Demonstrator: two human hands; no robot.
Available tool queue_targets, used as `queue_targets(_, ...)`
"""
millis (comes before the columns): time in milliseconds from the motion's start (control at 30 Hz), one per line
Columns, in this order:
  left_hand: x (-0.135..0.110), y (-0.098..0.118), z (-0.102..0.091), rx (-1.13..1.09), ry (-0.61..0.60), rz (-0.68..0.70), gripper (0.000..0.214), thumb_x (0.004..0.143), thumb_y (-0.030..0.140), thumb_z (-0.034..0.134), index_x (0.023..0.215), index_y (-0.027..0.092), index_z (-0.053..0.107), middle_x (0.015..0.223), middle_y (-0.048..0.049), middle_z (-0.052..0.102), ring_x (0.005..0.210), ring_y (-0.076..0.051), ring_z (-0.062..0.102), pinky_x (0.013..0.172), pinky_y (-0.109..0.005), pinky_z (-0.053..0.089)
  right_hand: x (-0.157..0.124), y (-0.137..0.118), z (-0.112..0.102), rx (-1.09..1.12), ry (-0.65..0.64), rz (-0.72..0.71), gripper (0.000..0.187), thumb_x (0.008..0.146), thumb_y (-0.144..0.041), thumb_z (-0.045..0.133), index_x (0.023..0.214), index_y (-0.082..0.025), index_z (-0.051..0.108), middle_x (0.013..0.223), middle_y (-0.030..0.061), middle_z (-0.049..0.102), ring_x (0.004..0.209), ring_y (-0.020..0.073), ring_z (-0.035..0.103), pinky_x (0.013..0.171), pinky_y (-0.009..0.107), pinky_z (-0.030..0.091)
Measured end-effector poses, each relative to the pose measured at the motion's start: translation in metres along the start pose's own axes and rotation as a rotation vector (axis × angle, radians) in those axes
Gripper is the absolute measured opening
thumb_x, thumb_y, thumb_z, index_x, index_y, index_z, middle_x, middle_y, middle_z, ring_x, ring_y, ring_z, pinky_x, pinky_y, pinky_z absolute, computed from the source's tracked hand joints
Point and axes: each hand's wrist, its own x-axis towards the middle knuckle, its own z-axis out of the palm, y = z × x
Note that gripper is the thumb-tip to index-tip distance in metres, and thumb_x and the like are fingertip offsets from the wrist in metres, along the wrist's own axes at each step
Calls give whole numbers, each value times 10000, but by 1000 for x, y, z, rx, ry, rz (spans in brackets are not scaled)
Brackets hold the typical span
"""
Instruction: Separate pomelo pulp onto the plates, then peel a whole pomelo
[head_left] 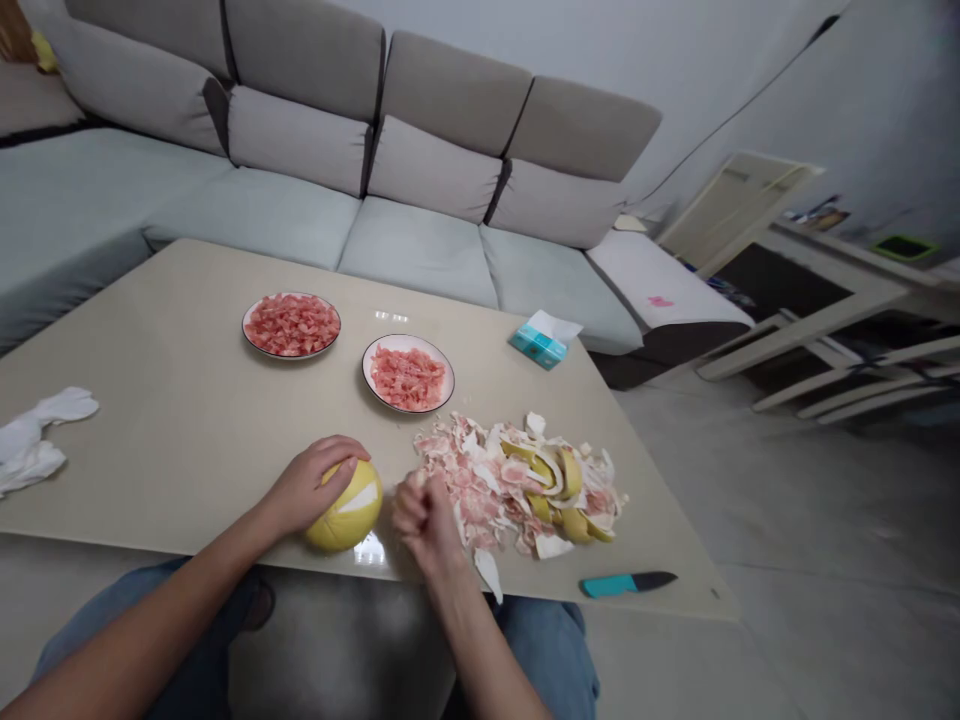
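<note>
A yellow pomelo (343,522) rests near the table's front edge, with a white strip showing where some skin is cut away. Curled over its top and left side is my left hand (319,487), steadying the fruit. My right hand (424,522) is closed in a loose fist just right of the pomelo, apart from it; whatever is inside the fingers, if anything, is hidden. Beside that fist spreads a heap of pomelo peel and membrane scraps (499,490), with thick yellow rinds (566,475) on its right part.
Two plates hold pink pomelo flesh: a fuller plate (253,341) and a lesser-filled plate (444,392). A knife (609,586) with a turquoise handle lies near the front right edge. A tissue pack (541,343) sits at the back right, white gloves or tissue (37,435) at far left. Behind stands a sofa (420,240).
</note>
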Motion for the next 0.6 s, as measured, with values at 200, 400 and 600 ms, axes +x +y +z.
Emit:
queue_targets(200,-5,-7,-7,-47,5,-2,303,942,314,367,1033,211,638,1098,-62,656,1062,-200,590,973,-324,443,-1,-16,-57,-553,260,-83,317,855,-306,368,549,-228,347,478,-60,321,460,121,329,466,228,300)
queue_targets(400,-12,2,0,-21,18,-22,242,896,255,391,994,202,607,1091,-68,647,1064,-215,589,974,-360,449,-11,-29,-66,-1128,371,44,232,790,-62,527,984,-125,636,716,100,657,687,205,608,598,270,334)
queue_targets(600,-18,9,7,42,71,-88,147,890,307,463,919,208,568,1073,-68,646,1050,-222,595,950,-371,458,-34,-44,-14,-1157,158,-193,262,930,-401,479,930,-193,638,804,75,707,720,191,652,623,249,387)
